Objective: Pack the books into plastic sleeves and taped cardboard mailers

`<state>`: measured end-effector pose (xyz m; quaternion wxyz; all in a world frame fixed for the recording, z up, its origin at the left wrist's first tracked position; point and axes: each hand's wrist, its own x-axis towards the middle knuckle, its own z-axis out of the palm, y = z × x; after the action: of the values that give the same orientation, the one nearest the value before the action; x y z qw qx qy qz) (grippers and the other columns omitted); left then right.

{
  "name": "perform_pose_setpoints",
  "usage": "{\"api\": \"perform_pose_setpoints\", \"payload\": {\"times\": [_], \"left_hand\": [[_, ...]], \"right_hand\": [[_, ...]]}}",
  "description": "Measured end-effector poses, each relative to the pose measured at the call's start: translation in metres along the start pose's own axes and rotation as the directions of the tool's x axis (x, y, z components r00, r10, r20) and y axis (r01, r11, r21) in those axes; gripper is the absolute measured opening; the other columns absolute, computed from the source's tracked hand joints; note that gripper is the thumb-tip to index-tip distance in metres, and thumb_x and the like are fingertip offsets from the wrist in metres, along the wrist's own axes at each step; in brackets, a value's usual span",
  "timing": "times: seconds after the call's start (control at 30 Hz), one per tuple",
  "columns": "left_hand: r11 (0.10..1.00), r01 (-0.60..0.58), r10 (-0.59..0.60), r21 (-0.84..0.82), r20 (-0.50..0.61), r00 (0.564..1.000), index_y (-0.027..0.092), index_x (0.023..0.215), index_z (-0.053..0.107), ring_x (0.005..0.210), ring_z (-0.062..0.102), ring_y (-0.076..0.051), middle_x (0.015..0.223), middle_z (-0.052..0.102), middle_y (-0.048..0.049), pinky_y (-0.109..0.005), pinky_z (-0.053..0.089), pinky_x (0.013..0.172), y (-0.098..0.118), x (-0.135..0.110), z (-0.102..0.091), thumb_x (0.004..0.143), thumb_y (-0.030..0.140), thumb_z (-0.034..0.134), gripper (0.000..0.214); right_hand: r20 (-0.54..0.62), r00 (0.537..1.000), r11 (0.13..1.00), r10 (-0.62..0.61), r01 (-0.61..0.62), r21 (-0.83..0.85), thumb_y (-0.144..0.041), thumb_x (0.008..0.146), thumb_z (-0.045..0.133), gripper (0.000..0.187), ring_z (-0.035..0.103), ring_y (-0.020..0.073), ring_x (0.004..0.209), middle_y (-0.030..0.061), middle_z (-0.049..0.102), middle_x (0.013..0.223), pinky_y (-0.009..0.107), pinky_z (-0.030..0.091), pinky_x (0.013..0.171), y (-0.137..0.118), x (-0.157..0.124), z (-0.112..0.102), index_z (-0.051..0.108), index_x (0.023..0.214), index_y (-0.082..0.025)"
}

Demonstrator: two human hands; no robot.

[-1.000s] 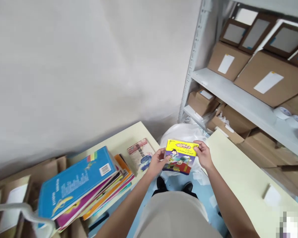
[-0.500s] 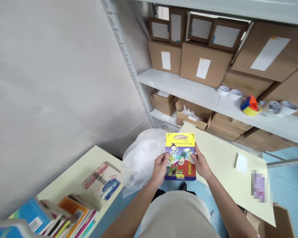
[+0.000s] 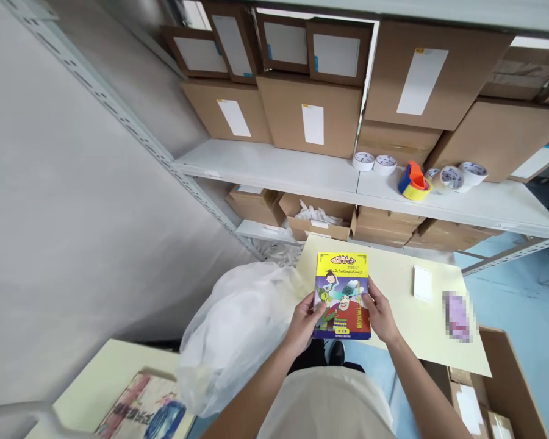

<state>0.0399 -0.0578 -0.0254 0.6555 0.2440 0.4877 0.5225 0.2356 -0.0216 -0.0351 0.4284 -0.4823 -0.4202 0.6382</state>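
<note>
I hold a small picture book [image 3: 342, 294] with a yellow top band and cartoon figures, cover up, in front of me. My left hand [image 3: 304, 321] grips its lower left edge and my right hand [image 3: 381, 314] grips its lower right edge. The book hovers over the near edge of a pale yellow table [image 3: 402, 311]. A white plastic bag [image 3: 238, 329] bulges just left of my left hand.
A grey metal shelf [image 3: 302, 174] with labelled cardboard boxes [image 3: 308, 113] stands behind the table; tape rolls [image 3: 414, 180] lie on it. A white card [image 3: 423, 283] lies on the table. Another book [image 3: 141, 411] lies on a second table at lower left. An open carton [image 3: 494, 396] sits at lower right.
The view has swung right, from the book stack on the left table toward the shelf and right table. Both hands kept hold of the book and turned it upright.
</note>
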Motion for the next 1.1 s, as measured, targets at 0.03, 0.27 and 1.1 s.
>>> {"api": "perform_pose_setpoints", "payload": {"times": [0.03, 0.27, 1.1], "left_hand": [[1.000, 0.017, -0.017, 0.016, 0.008, 1.000, 0.016, 0.105, 0.068, 0.091, 0.071, -0.025, 0.103, 0.074, -0.0098, -0.034, 0.056, 0.080, -0.002, 0.002, -0.003, 0.064, 0.046, 0.082, 0.052], [0.987, 0.156, -0.155, 0.023, -0.022, 0.988, 0.018, 0.111, 0.065, 0.081, 0.070, -0.021, 0.088, 0.074, -0.0068, -0.031, 0.057, 0.071, -0.024, 0.019, -0.033, 0.057, 0.051, 0.084, 0.066], [0.934, 0.304, -0.280, -0.185, 0.145, 0.949, 0.018, 0.101, 0.072, 0.069, 0.068, -0.017, 0.085, 0.074, -0.0077, -0.028, 0.052, 0.067, -0.030, 0.029, -0.011, 0.059, 0.040, 0.087, 0.049]], "right_hand": [[-0.026, 1.000, 1.000, -0.009, 0.009, 0.002, -0.065, 0.076, 0.065, 0.083, 0.061, 0.0323, 0.115, 0.0056, 0.059, 0.137, 0.045, 0.060, 0.085, 0.001, 0.002, 0.001, 0.039, 0.147, -0.031], [-0.148, 0.989, 0.998, -0.003, 0.012, 0.061, -0.062, 0.076, 0.068, 0.085, 0.062, 0.0316, 0.113, 0.0068, 0.057, 0.137, 0.038, 0.062, 0.072, 0.000, 0.013, 0.001, 0.035, 0.148, -0.033], [0.095, 0.986, 0.973, -0.135, 0.150, -0.176, -0.037, 0.069, 0.077, 0.073, 0.066, 0.0211, 0.090, 0.0046, 0.068, 0.107, 0.037, 0.055, 0.076, -0.053, 0.086, -0.090, 0.051, 0.136, -0.032]]}}
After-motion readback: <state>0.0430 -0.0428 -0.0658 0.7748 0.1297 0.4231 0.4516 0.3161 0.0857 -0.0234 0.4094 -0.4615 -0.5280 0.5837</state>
